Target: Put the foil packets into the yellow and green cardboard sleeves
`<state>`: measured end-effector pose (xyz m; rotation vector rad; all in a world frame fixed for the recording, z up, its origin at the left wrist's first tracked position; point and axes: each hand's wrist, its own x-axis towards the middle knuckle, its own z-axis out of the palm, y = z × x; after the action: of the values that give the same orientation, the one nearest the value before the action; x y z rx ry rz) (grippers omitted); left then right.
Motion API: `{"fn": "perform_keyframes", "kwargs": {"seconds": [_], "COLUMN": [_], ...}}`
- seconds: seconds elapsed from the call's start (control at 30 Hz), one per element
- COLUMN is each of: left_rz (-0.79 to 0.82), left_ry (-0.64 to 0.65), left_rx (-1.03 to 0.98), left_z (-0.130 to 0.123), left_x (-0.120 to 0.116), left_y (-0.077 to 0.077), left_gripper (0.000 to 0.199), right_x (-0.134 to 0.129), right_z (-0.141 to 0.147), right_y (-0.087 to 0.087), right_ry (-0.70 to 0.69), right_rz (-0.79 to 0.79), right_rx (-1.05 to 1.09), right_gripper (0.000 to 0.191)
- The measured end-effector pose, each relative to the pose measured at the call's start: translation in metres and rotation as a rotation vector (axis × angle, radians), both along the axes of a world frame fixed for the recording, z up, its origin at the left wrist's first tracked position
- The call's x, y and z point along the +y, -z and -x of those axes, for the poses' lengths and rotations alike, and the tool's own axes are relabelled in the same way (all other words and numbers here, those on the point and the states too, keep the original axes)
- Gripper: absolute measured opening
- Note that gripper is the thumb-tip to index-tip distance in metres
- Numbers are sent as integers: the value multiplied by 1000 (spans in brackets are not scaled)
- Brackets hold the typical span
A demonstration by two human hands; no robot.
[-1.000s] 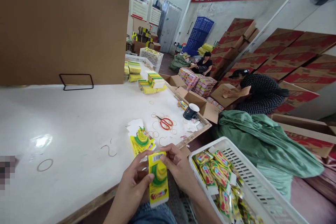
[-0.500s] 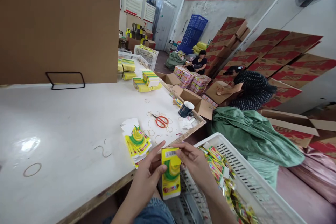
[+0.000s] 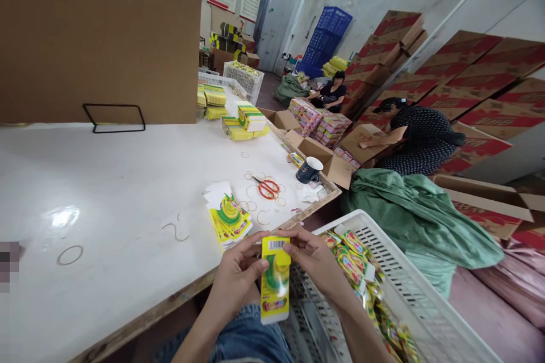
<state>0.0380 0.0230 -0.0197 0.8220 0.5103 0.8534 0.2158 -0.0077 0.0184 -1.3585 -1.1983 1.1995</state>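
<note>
A small yellow and green carton (image 3: 275, 283) with a barcode near its top hangs upright between my hands, just off the table's front edge. My left hand (image 3: 240, 266) grips its left side, thumb on the front. At the upper right corner, the fingers of my right hand (image 3: 309, 255) pinch the carton's top. A fanned stack of flat matching cartons (image 3: 230, 218) lies on the white table (image 3: 128, 193) beyond my left hand. Right of my right hand, a white plastic crate (image 3: 409, 272) holds many small colourful packets (image 3: 355, 255).
Red-handled scissors (image 3: 268, 188) lie among rubber bands. A dark mug (image 3: 309, 170) stands by the table's right edge. Bundled cartons (image 3: 244, 122) sit farther back. A green sack (image 3: 409, 210) lies beyond the crate. Two people work near open boxes (image 3: 323, 159). A cardboard sheet (image 3: 97, 39) stands at the left.
Both hands keep hold of the carton, and my left fingers have closed in nearer its top. The whole view has shifted slightly, with the background moving right and upward.
</note>
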Motion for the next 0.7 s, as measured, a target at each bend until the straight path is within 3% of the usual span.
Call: {"fn": "perform_keyframes", "kwargs": {"seconds": [0.1,0.3,0.53,0.7], "left_rz": [-4,14,39,21], "left_ry": [6,-52,14,-13], "left_rx": [25,50,21,56], "left_z": [5,1,6,2], "left_x": [2,0,3,0], "left_y": [0,-3,3,-4], "left_gripper": [47,50,44,43], "right_x": [-1,1,-4,-2], "right_z": [4,19,-1,7], "right_y": [2,14,9,8], "right_ry": [-106,22,-92,-47], "right_rz": [62,26,111,70], "right_rx": [86,107,13,-75], "right_gripper": [32,30,34,35]}}
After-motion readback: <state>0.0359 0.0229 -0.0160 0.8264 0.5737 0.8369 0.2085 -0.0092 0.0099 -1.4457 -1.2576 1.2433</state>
